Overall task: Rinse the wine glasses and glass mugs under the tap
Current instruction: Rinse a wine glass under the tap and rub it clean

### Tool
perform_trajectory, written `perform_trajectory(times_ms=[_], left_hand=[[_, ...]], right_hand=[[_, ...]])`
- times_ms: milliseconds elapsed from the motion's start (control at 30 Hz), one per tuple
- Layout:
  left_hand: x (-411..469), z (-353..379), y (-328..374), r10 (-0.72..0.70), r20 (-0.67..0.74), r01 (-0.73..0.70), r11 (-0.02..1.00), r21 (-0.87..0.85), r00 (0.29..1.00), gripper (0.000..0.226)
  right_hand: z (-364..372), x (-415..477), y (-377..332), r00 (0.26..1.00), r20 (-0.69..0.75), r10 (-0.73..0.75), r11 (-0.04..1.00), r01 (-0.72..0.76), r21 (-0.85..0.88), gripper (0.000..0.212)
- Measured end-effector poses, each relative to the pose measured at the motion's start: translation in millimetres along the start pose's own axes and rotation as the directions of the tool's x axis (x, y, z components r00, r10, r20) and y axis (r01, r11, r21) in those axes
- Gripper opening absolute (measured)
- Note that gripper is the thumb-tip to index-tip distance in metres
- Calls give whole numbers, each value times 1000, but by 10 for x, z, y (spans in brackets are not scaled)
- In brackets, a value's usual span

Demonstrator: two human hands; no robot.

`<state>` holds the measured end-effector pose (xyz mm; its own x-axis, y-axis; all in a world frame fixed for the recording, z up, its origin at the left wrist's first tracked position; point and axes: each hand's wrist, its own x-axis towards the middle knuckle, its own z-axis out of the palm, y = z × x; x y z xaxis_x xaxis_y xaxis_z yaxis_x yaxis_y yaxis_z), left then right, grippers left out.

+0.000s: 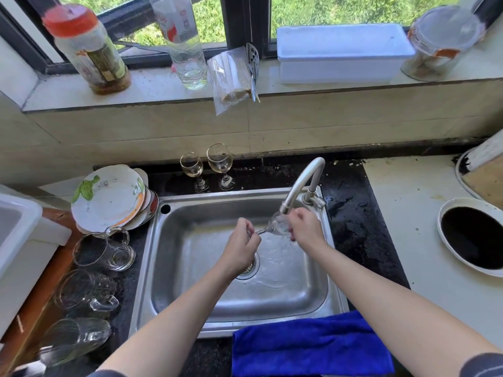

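Over the sink (321, 303), left hand (241, 247) pinches the stem and right hand (306, 227) grips the bowl of one wine glass (280, 225) at the tap (298, 186) spout. Glass mugs (104, 253) lie on the left bench, probably unrinsed. Two wine glasses (205, 165) stand behind; done or not, can't tell.

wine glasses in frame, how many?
3. Two wine glasses stand upright on the counter behind the sink; one wine glass is held sideways under the tap by both hands. None seem hidden.

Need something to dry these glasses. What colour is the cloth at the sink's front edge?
Bright blue; the cloth shows clearly in the head view.
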<state>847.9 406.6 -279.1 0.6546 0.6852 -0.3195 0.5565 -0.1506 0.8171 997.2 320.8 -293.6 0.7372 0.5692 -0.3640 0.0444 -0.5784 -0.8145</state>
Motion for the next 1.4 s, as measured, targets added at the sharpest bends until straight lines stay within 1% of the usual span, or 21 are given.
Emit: perform_trajectory(times_ms=[33,100,167,233,300,400,467,533,567,633,700,733,800,900,967,1033,1100,1167,1267,1333,1400], left_hand=[[-10,4,-20,28,1,-28,999,17,1000,10],[-18,8,-70,68,-17,-67,997,49,998,11],[-22,7,-103,69,-28,-67,996,56,997,11],[-30,11,-101,13,12,-13,1000,-2,1000,13],[-18,27,-69,-145,86,160,965,-207,986,15],[62,58,-17,-416,192,454,742,-494,889,12],[86,67,29,-485,256,531,601,-597,836,14],[86,79,57,-511,254,541,555,-632,821,18],[75,77,57,-506,226,523,586,-619,833,18],[39,66,28,-433,112,424,741,-521,894,15],[-6,29,-14,-244,-36,224,932,-284,969,10],[-28,6,-17,-140,-71,128,980,-152,988,9],[-35,-13,-24,-32,-99,32,999,-7,995,7],[29,-32,22,-168,-59,153,967,-203,984,8],[85,-53,58,-358,26,341,863,-372,933,11],[106,-70,77,-384,34,370,858,-356,923,12],[94,-84,131,-232,-38,220,954,-205,972,10],[59,-80,176,-31,-45,30,999,-29,998,6],[39,-56,204,60,-26,-58,996,73,998,7],[58,-42,178,48,-42,-45,997,58,998,7],[135,-35,154,-69,-86,63,995,-77,994,10]], right_hand=[[-17,23,11,1000,-29,11,999,-10,33,31],[-86,12,12,997,-37,-62,987,56,-147,30],[-88,16,48,986,82,-147,944,165,-287,30],[-94,26,-5,971,218,-97,979,133,-156,30],[-133,83,-83,953,302,-3,998,-18,66,21],[-165,91,-227,924,364,115,886,-261,383,15],[-88,39,-208,964,262,44,882,-160,444,8],[15,0,-124,986,126,-112,974,84,212,14],[57,-14,-91,981,80,-180,983,175,56,24],[59,14,-140,988,82,-131,991,133,-27,33],[-29,70,-269,956,262,134,979,-169,117,29],[-86,73,-332,888,373,269,928,-342,147,29],[-114,51,-386,824,466,322,880,-442,175,30],[-25,42,-285,977,214,-23,995,2,98,30],[-53,52,-191,937,177,-302,942,322,-97,41],[-126,83,-193,867,266,-422,839,484,-248,48],[-151,121,-259,876,320,-361,772,473,-424,43],[-152,201,-352,921,371,-119,792,313,-524,41],[-209,237,-509,809,523,267,890,1,-456,35],[-220,203,-543,827,539,160,870,140,-473,31],[-170,155,-460,855,476,-206,675,477,-564,41]])
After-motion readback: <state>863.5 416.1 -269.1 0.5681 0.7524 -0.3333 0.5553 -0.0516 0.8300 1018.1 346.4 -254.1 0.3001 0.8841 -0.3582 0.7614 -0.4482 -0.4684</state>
